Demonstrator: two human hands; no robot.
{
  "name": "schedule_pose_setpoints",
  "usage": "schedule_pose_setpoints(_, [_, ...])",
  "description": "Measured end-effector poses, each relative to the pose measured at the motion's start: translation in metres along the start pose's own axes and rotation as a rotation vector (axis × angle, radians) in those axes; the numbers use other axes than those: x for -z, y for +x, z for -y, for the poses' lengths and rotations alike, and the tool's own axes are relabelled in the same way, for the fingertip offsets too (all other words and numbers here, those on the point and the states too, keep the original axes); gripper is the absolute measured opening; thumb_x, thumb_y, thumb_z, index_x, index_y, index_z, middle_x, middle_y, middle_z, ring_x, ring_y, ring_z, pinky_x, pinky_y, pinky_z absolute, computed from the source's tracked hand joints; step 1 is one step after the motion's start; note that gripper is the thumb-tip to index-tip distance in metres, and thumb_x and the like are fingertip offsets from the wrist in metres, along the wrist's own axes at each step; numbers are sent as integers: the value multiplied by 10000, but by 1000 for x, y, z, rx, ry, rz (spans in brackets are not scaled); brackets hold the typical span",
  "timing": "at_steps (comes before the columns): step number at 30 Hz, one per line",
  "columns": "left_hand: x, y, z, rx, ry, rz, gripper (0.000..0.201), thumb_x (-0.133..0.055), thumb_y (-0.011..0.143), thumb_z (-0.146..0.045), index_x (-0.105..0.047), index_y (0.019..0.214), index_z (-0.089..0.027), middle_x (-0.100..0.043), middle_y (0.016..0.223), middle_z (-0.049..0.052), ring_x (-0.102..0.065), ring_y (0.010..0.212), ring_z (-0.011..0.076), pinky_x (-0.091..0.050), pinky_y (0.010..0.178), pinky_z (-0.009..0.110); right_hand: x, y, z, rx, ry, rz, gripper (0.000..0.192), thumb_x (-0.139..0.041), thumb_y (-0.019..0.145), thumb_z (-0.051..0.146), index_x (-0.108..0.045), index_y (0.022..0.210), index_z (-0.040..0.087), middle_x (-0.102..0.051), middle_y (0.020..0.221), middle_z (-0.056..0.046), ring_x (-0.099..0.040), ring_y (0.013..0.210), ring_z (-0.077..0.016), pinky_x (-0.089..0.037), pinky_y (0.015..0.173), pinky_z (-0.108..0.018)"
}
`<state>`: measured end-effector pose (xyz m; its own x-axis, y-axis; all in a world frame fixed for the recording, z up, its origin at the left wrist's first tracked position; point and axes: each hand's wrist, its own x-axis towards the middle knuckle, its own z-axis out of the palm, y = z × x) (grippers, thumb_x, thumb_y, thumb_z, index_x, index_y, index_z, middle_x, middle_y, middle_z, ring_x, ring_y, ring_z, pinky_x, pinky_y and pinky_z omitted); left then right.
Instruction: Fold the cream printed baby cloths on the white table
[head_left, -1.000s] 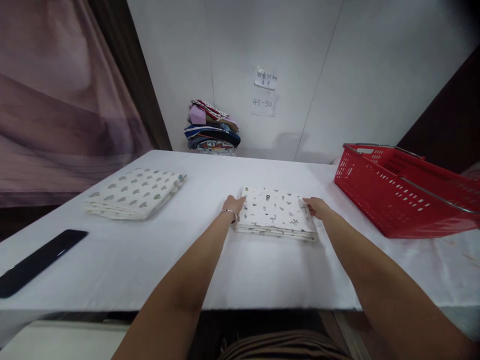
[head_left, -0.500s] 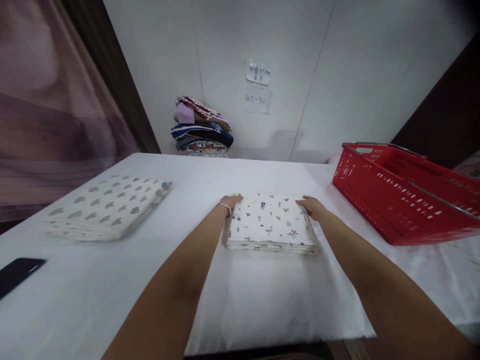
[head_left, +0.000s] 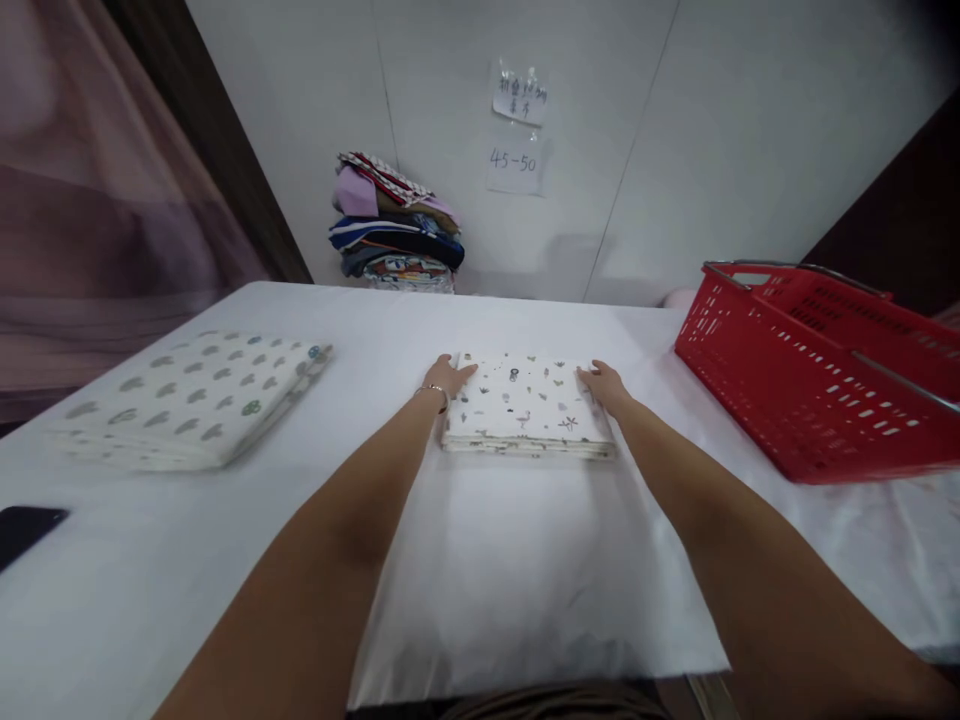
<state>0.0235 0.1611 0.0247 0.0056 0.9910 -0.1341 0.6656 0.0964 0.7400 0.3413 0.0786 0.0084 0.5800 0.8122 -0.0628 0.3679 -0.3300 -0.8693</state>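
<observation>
Soft printed cotton-like folded cloth (head_left: 526, 405) lies on a matt white-sheeted worktop (head_left: 480, 560) (smooth, lightly creased) beside a glossy red plastic basket (head_left: 817, 375).

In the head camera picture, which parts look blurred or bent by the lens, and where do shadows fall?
Head view: the dotted folded cloth at left is smeared by motion blur, while the small-print folded white cloth between the left hand and right hand stays fairly sharp; the wide lens bends the red plastic basket and stretches the forearms; lighting is soft, with a faint shadow on the white wall.
</observation>
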Motion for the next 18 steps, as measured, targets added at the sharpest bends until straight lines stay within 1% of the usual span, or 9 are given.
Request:
schedule_pose_setpoints(3, [8, -25, 8, -76, 46, 85, 772, -639, 716, -486, -348, 1359, -173, -532, 1291, 134, -573, 1073, 257, -445, 877, 332, 9, -19, -11, 39, -28, 31, 577, -659, 705, 323, -534, 1244, 161, -603, 1170, -110, -612, 932, -206, -487, 799, -299])
schedule_pose_setpoints(5, [16, -49, 12, -159, 62, 33, 689, -613, 751, -443, -377, 1345, -185, -513, 1315, 114, -571, 1068, 238, -448, 877, 325, 19, -37, -18, 80, -32, 55, 502, -640, 712, 318, -580, 1187, 166, -630, 1123, -95, -613, 922, -204, -484, 801, -306])
schedule_pose_setpoints(7, [21, -75, 16, -315, 107, -72, 551, -580, 786, -400, -460, 1284, -195, -528, 1300, 87, -541, 1102, 229, -423, 923, 333, 29, -58, -22, 158, -36, 58, 427, -621, 719, 315, -623, 1119, 165, -655, 1065, -80, -611, 912, -208, -478, 813, -326])
schedule_pose_setpoints(9, [20, -101, 19, -528, 170, -134, 397, -554, 814, -368, -560, 1177, -206, -578, 1231, 63, -503, 1137, 221, -377, 980, 344, 38, -80, -25, 274, -45, 24, 370, -595, 738, 324, -645, 1073, 176, -653, 1069, -71, -600, 929, -212, -471, 830, -349])
schedule_pose_setpoints(11, [15, -123, 21, -712, 234, -105, 288, -531, 839, -355, -625, 1076, -222, -617, 1158, 48, -492, 1132, 212, -350, 997, 357, 42, -102, -26, 421, -68, -6, 301, -576, 765, 327, -664, 1024, 201, -643, 1090, -60, -577, 985, -210, -452, 872, -360])
schedule_pose_setpoints(12, [11, -131, 21, -769, 265, -72, 257, -522, 848, -349, -643, 1042, -230, -628, 1130, 44, -496, 1116, 209, -349, 991, 364, 43, -112, -25, 497, -92, 3, 259, -572, 777, 321, -675, 990, 215, -643, 1086, -54, -562, 1015, -207, -436, 900, -359])
schedule_pose_setpoints(15, [-3, -144, 21, -823, 343, -17, 232, -496, 867, -319, -664, 1011, -248, -635, 1101, 44, -504, 1075, 211, -350, 963, 382, 40, -134, -19, 667, -251, 149, 174, -563, 816, 286, -696, 919, 243, -657, 1050, -46, -536, 1053, -202, -383, 963, -355])
schedule_pose_setpoints(17, [-11, -145, 20, -805, 372, -19, 237, -484, 873, -300, -667, 1017, -256, -636, 1090, 45, -503, 1063, 216, -345, 956, 392, 37, -142, -14, 716, -377, 239, 188, -530, 850, 266, -698, 932, 239, -663, 1050, -52, -535, 1037, -211, -371, 961, -361])
schedule_pose_setpoints(18, [-15, -145, 19, -790, 378, -25, 242, -479, 875, -293, -668, 1022, -259, -638, 1082, 46, -503, 1059, 217, -344, 953, 395, 35, -145, -12, 730, -428, 256, 205, -512, 864, 259, -696, 947, 231, -664, 1052, -57, -534, 1026, -214, -368, 953, -362])
